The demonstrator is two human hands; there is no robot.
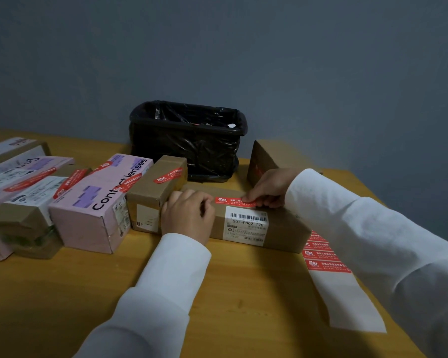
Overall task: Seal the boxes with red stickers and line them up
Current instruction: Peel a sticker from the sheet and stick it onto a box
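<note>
A bin [189,140] lined with a black bag stands at the back of a yellow table [62,293], against a grey wall; something pale and a red scrap show inside near its right rim, too dim to identify. At 9 o'clock from the hands runs a row of sealed parcels: a small brown box [155,195] with a red sticker across its top, a pink box [101,202] printed "Contact lenses" with red stickers on its lid, and further boxes beyond it, partly blurred.

At centre lies a long brown carton [282,228] bearing a white barcode label, touching the small brown box. A red sticker [230,201] lies along its top edge, between the two hands. The left hand [188,215], fingers curled, grips the carton's left end, its fingertips meeting the sticker's left end. The right hand [269,188], at 2 o'clock from the left, pinches the sticker's right end between thumb and fingers against the carton.

A sheet [331,275] of red stickers on white backing lies at 4 o'clock from the carton, partly under the right sleeve. Another brown box [261,161] stands behind the right hand.
</note>
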